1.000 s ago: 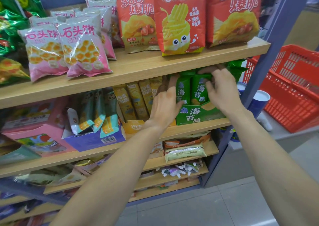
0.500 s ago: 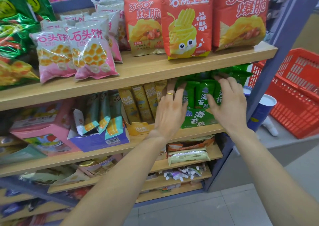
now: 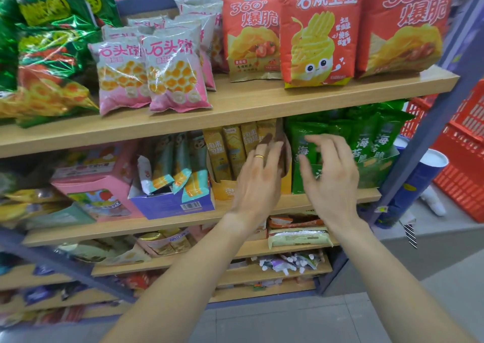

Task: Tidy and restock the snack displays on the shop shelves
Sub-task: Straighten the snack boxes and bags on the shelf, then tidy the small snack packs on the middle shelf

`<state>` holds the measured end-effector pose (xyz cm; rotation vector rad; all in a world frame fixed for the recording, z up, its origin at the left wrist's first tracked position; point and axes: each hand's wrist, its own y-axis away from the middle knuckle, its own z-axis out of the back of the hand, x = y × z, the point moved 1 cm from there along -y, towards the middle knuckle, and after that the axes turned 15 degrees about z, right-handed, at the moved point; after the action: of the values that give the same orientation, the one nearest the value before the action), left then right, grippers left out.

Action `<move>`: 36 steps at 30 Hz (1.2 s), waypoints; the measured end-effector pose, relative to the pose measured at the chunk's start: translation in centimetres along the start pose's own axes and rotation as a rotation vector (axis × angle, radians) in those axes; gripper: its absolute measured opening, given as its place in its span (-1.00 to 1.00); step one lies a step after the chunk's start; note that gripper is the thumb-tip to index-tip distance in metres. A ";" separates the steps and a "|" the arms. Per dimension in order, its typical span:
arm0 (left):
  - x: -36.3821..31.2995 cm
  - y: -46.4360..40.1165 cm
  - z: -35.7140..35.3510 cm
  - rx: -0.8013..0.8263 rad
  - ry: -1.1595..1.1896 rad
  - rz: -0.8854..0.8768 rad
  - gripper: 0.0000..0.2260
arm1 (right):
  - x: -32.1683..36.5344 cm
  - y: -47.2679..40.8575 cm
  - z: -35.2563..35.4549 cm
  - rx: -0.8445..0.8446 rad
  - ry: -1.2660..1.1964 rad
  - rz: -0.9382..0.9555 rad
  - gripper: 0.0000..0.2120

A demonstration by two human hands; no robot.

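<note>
Green seaweed packets [image 3: 366,143]: upright in a green display carton [image 3: 377,172] at the right end of the second shelf [image 3: 366,194], close under the board above; stood on end, likely so the printed faces read from the aisle.
Yellow packets [image 3: 227,151]: upright in a yellow carton [image 3: 225,189] just left of the green one, same face-out logic; the two cartons sit side by side, whether touching cannot be told.
Left hand [image 3: 258,183]: held in front of the yellow carton's right side, back toward the camera, ring on one finger; fingers reach up around a dark brown piece at the fingertips, too blurred to identify. Grip unclear; cannot tell if it holds the piece.
Right hand [image 3: 328,180]: in front of the green carton's left half, fingers spread and loosely bent, holding nothing; contact with the packets not evident.
Step, as judged: squaring up the packets.
Shelf above [image 3: 262,101]: big orange crisp bags [image 3: 318,33] standing at its front edge, pink bags [image 3: 170,73] to their left.
Right of the shelving: red basket [image 3: 461,159].
</note>
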<state>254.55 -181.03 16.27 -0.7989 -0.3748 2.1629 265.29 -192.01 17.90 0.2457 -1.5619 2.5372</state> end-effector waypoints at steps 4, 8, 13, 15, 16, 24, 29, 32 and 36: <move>3.8 2.6 -0.1 0.004 -0.155 0.134 -0.42 | 3.1 0.9 -4.2 0.222 -0.105 0.018 -0.72; 5.7 3.5 -0.4 0.115 -0.393 0.130 -0.46 | 3.5 2.9 -8.1 0.465 0.055 0.043 -0.63; 5.4 3.5 -0.1 0.154 -0.391 0.117 -0.45 | 3.4 3.1 -9.0 0.607 0.273 0.163 -0.74; 5.4 3.8 1.2 0.126 -0.312 0.093 -0.41 | 3.6 3.0 -8.8 0.551 0.202 0.070 -0.76; 5.3 4.1 2.3 0.106 -0.249 0.080 -0.41 | 3.8 2.9 -8.8 0.513 0.144 0.008 -0.77; 11.7 6.5 9.3 -0.276 -0.008 0.230 -0.65 | 11.7 -1.2 -9.7 0.354 -0.393 -0.412 -0.70; 16.3 6.0 9.2 -0.003 -0.170 0.460 -0.32 | 14.1 -2.5 -13.4 0.495 -0.339 -0.570 -0.44; 17.0 5.7 9.0 0.047 -0.188 0.463 -0.35 | 14.5 -2.8 -14.3 0.479 -0.269 -0.571 -0.52; 17.1 5.6 9.5 0.044 -0.128 0.408 -0.43 | 15.0 -3.0 -14.7 0.387 -0.280 -0.555 -0.68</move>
<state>236.70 -171.74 13.52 -0.7641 -0.2413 2.6020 250.43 -176.86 17.28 0.9661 -0.8722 2.3782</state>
